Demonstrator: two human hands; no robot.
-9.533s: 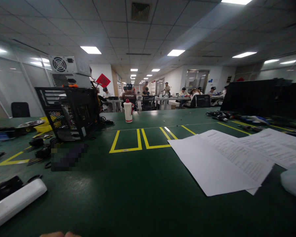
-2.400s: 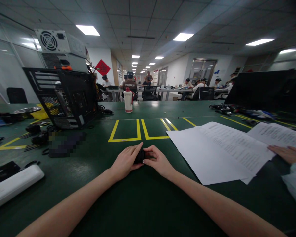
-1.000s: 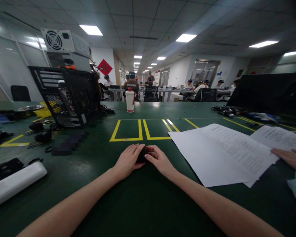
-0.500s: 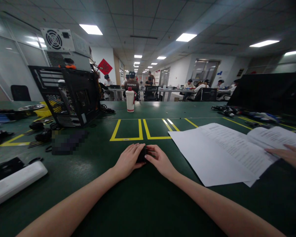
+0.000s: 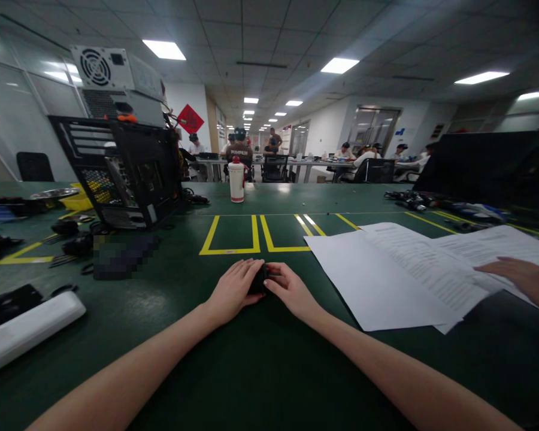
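Between my hands, low over the green tabletop [image 5: 269, 359], is a small dark, rounded object [image 5: 259, 279] whose kind I cannot make out. My left hand [image 5: 236, 284] wraps over its left side and top, hiding most of it. From the right, my right hand [image 5: 291, 286] pinches its edge with thumb and fingers. Yellow tape outlines [image 5: 229, 251] lie just beyond my hands on the table.
Printed papers [image 5: 386, 281] lie on the right, under another person's hand [image 5: 518, 276]. An open computer case [image 5: 121, 167] with a power supply [image 5: 117, 69] on top stands left. A white cup [image 5: 236, 181] stands ahead; a white power strip [image 5: 31, 332] lies near left.
The other person's hand has moved slightly left and up, and the papers under it have shifted and flattened. My own hands keep their grip, nearly still.
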